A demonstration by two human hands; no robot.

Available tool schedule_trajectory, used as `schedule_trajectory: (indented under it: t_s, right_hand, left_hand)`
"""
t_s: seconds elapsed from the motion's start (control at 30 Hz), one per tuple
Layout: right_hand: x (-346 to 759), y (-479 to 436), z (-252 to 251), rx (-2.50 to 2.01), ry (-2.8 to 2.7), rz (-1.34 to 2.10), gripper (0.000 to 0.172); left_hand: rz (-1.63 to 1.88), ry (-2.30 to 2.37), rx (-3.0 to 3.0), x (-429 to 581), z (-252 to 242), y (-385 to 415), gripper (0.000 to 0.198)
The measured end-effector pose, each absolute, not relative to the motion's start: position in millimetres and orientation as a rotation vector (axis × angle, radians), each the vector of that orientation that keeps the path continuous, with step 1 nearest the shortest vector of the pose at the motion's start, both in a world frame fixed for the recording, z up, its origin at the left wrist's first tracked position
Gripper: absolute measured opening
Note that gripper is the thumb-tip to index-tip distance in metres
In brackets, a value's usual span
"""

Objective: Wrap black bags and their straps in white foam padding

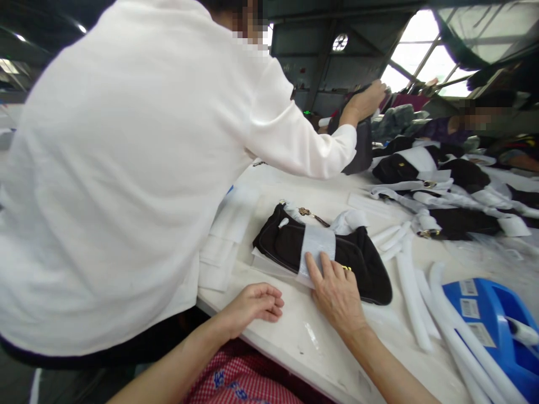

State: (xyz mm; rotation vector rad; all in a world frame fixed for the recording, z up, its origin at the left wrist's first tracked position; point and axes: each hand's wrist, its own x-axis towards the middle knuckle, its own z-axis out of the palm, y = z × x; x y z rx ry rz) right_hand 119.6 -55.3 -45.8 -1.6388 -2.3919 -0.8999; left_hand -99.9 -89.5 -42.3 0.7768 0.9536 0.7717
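- Across a dim workshop with bright slanted windows (415,45), one head view over a white table (290,336).
- Lying on it in front, slightly slanted: a black bag (286,244), wrapped round the middle by a pale band (318,241).
- Right hand (339,292) with fingers spread and laid on band and bag, not clasped round either; thumb hidden.
- Left hand (256,303) half-curled, gripping nothing visible, near the table edge.
- To the right, white tubes (412,303) beside a blue container (490,306).
- At left, close by, a co-worker in a white shirt (126,168).
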Motion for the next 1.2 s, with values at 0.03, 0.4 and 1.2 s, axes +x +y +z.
schedule_trajectory:
  t_s: [0.03,0.4,1.2]
  right_hand:
    - [120.7,-52.8,-44.8,-1.628,-2.414,-0.874,0.055]
    - [147.3,-10.5,-11.0,-1.644,-2.529,-0.376,0.069]
    - [193.5,13.4,88.4,-1.748,-2.210,-0.118,0.052]
  left_hand:
    - [0.784,0.936,0.671,-97.0,-43.9,-88.2,0.033]
    - [0.949,0.693,0.168,-37.3,-52.1,-53.1,0.067]
    - [1.304,0.631,1.005,2.4,22.1,4.7,0.041]
